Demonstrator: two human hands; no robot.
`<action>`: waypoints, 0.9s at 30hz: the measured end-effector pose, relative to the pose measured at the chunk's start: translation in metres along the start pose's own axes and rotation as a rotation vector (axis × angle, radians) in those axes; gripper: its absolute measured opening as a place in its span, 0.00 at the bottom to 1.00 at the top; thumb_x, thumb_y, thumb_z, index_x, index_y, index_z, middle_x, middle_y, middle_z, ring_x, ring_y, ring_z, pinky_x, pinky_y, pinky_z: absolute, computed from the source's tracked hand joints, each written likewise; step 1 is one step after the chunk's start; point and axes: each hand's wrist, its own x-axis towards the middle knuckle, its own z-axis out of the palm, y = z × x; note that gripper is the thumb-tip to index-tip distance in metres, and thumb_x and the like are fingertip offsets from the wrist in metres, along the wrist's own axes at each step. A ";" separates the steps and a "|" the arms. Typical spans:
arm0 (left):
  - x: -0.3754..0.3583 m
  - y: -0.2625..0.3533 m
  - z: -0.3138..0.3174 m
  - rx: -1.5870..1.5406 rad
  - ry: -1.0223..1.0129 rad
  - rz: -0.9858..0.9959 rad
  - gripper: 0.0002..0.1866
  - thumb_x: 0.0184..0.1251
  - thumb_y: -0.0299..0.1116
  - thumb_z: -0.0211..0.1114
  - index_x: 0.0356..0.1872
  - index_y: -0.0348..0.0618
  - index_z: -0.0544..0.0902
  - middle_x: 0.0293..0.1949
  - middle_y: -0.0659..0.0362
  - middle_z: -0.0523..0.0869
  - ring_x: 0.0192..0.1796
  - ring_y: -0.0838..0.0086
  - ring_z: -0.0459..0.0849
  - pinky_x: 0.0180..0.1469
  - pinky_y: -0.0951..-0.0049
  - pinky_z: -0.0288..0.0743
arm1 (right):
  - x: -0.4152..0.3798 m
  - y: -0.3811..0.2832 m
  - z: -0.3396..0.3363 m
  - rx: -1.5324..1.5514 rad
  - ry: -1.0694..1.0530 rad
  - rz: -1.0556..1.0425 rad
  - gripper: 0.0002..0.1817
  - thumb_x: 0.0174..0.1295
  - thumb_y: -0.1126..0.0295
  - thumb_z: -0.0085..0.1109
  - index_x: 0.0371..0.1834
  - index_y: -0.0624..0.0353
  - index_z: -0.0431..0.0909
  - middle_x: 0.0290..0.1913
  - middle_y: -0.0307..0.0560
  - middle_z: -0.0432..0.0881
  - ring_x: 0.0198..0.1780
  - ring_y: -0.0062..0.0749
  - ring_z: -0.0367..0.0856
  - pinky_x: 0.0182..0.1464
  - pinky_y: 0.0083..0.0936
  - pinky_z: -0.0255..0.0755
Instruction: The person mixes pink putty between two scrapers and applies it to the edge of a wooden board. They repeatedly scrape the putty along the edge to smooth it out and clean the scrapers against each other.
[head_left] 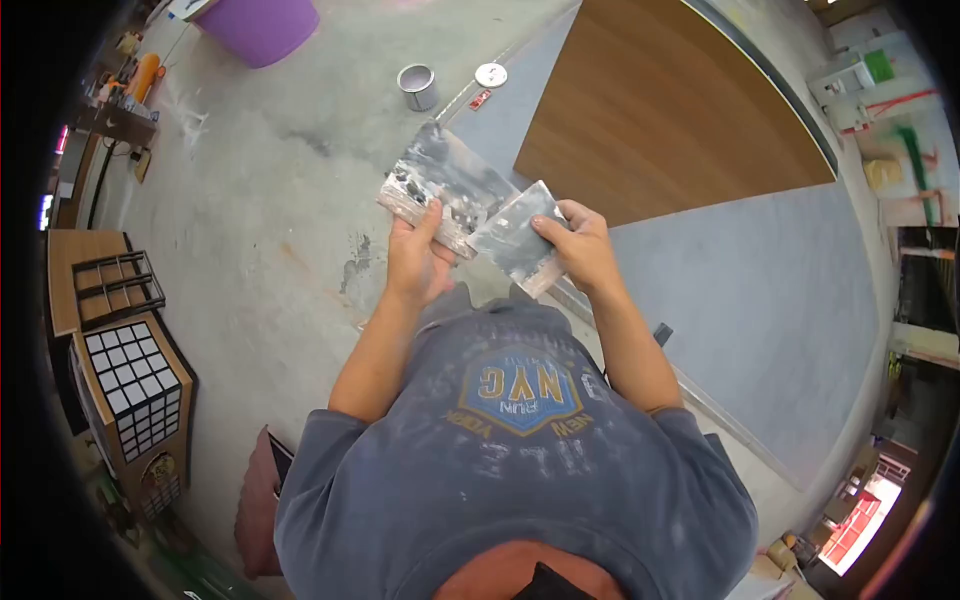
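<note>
My left hand is closed round the wooden back edge of a wide putty knife, its thumb on top. Grey and white filler is smeared over that blade. In my right hand is a smaller putty knife, gripped between thumb and fingers. The smaller blade overlaps the right end of the wide one in this view. Both knives are held in front of my body, above the floor.
Ahead on the concrete floor stand an open can, a round white lid and a small red packet. A grey panel with a brown wood-grain area lies at right. A purple tub is far left; wooden cabinets stand at left.
</note>
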 end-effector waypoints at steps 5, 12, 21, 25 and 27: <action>0.006 0.025 -0.030 0.215 -0.053 -0.090 0.19 0.68 0.27 0.55 0.59 0.40 0.66 0.50 0.54 0.78 0.53 0.63 0.79 0.54 0.57 0.77 | 0.016 -0.018 0.023 -0.241 -0.051 0.032 0.12 0.53 0.70 0.64 0.38 0.66 0.81 0.31 0.46 0.83 0.33 0.23 0.80 0.36 0.22 0.74; 0.028 0.033 0.003 0.389 -0.164 -0.218 0.23 0.73 0.31 0.49 0.64 0.30 0.61 0.61 0.45 0.70 0.62 0.57 0.72 0.63 0.55 0.68 | 0.044 -0.029 0.022 -0.109 0.031 -0.076 0.17 0.50 0.66 0.66 0.40 0.68 0.81 0.34 0.51 0.84 0.36 0.29 0.79 0.40 0.26 0.72; 0.029 0.073 -0.036 0.456 -0.439 -0.449 0.22 0.72 0.33 0.53 0.62 0.32 0.63 0.59 0.48 0.72 0.60 0.62 0.74 0.62 0.59 0.67 | -0.025 -0.023 0.049 -0.019 0.306 -0.014 0.16 0.53 0.65 0.66 0.39 0.67 0.79 0.31 0.46 0.82 0.33 0.26 0.78 0.36 0.23 0.72; 0.053 0.068 -0.040 0.531 -0.633 -0.584 0.21 0.72 0.34 0.53 0.62 0.35 0.65 0.57 0.53 0.75 0.58 0.66 0.75 0.60 0.61 0.69 | 0.006 -0.013 0.049 0.363 0.528 -0.348 0.11 0.56 0.66 0.64 0.34 0.64 0.78 0.29 0.43 0.80 0.26 0.25 0.77 0.27 0.23 0.69; 0.046 0.032 -0.011 0.459 -0.435 -0.422 0.21 0.72 0.36 0.53 0.61 0.36 0.66 0.57 0.53 0.76 0.57 0.67 0.76 0.60 0.61 0.70 | -0.024 -0.017 0.021 0.524 0.573 -0.407 0.09 0.58 0.67 0.62 0.34 0.62 0.76 0.29 0.43 0.80 0.23 0.24 0.76 0.21 0.23 0.67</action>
